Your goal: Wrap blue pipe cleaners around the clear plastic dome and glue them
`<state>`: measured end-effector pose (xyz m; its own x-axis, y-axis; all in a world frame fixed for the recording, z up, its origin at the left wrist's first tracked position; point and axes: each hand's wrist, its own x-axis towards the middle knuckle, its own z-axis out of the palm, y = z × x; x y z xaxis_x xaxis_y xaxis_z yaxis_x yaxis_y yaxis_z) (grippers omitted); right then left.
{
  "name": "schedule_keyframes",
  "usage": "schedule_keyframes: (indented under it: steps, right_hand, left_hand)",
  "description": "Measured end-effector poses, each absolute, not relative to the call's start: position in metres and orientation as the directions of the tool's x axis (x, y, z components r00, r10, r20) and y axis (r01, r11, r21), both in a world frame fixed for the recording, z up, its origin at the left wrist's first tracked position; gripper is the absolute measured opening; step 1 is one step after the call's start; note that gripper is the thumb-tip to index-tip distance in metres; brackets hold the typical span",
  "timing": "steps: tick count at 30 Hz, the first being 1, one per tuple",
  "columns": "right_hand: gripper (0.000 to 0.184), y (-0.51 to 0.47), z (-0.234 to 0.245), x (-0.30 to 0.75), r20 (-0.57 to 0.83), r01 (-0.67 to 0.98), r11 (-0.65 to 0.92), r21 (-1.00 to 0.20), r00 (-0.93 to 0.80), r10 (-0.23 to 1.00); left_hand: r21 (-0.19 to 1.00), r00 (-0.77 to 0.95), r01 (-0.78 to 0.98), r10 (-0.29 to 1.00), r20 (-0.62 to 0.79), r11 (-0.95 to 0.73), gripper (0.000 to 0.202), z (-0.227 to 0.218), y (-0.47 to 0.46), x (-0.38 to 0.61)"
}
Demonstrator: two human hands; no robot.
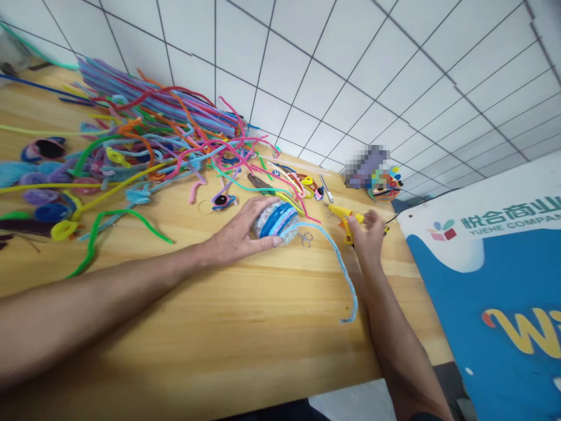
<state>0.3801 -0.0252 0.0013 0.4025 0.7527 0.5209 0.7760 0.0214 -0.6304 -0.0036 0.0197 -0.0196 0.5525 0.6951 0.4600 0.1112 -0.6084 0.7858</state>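
Observation:
My left hand (239, 234) is closed around a ball (277, 222) wrapped in blue, light blue and lilac fuzzy strands over a pale, mottled surface. From the ball's right side a light blue pipe cleaner (337, 254) trails in a curve onto the wooden table. On the right, my right hand (370, 237) has its fingers curled about a yellow hot glue gun (346, 217), nozzle pointing left. The palm hides part of the gun's body. Small scissors (305, 238) lie beside the ball, their blades partly hidden behind it.
Bundled and loose pipe cleaners (158, 99) cover the table's back left. Dark-handled pliers (260, 184), a silver pen-like tool (326, 190) and a small black-and-pink piece (223, 202) lie behind the ball. A colourful decorated object (385, 184) stands near the tiled wall (298, 70). A printed board (491, 263) borders the right.

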Motion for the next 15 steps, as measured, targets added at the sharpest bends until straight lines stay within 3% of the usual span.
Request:
schedule_keyframes:
  steps: [2, 3, 5, 7, 10, 15]
  right_hand:
    - [0.070, -0.035, 0.020, 0.365, 0.686, 0.820, 0.107, -0.563, 0.391, 0.613]
    - [0.062, -0.041, 0.032, 0.353, 0.692, 0.803, 0.178, -0.569, 0.350, 0.632]
    - [0.041, -0.055, 0.057, 0.325, 0.575, 0.714, 0.285, -0.640, 0.198, 0.793]
    - [0.040, -0.065, 0.079, 0.295, 0.451, 0.657, 0.319, -0.683, 0.035, 0.892]
    - [0.034, -0.066, 0.098, 0.258, 0.331, 0.699, 0.305, -0.646, -0.104, 0.938]
    - [0.014, -0.047, 0.092, 0.236, 0.328, 0.771, 0.308, -0.557, -0.136, 0.935]
  left_hand:
    - [0.789, 0.551, 0.108, 0.697, 0.459, -0.605, 0.084, -0.020, 0.020, -0.003]
    - [0.791, 0.552, 0.105, 0.697, 0.458, -0.603, 0.084, -0.020, 0.020, -0.003]
    - [0.794, 0.557, 0.101, 0.695, 0.454, -0.599, 0.084, -0.021, 0.020, -0.002]
    - [0.791, 0.557, 0.099, 0.692, 0.459, -0.604, 0.084, -0.021, 0.020, -0.002]
    - [0.780, 0.544, 0.085, 0.685, 0.485, -0.620, 0.083, -0.020, 0.020, -0.001]
    - [0.790, 0.549, 0.050, 0.678, 0.489, -0.610, 0.078, -0.019, 0.018, 0.001]
